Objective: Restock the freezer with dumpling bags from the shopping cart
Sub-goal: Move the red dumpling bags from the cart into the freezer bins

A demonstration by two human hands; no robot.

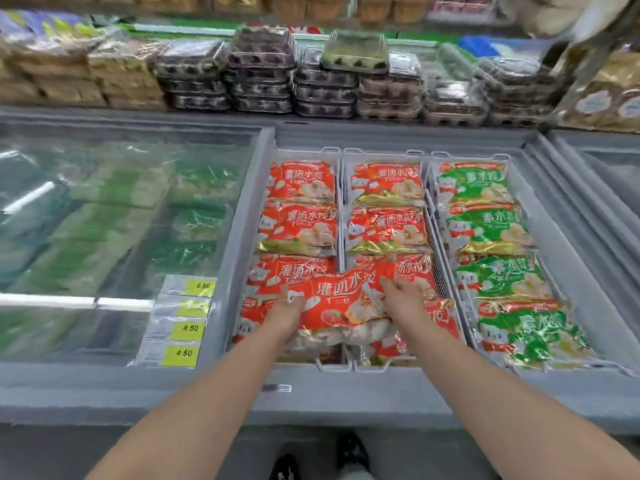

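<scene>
While the left hand (287, 308) and right hand (403, 294) are clasping opposite ends of the red dumpling bag (341, 301) straddling the basket divider (341, 216) of the freezer (346, 396), the step is calling for settling it flat, label up, wholly on one side.

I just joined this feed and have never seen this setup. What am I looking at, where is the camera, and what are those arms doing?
No machine here: the arms are a person's, and the one camera sits on their head, looking forward and down. The left hand and right hand hold one red dumpling bag by its sides, straddling two baskets in the open freezer. Those baskets hold more red bags; the basket on the right holds green bags. Left of them, a glass lid covers another section, with yellow price tags at its corner. Stacked clear boxes sit behind the freezer.
</scene>
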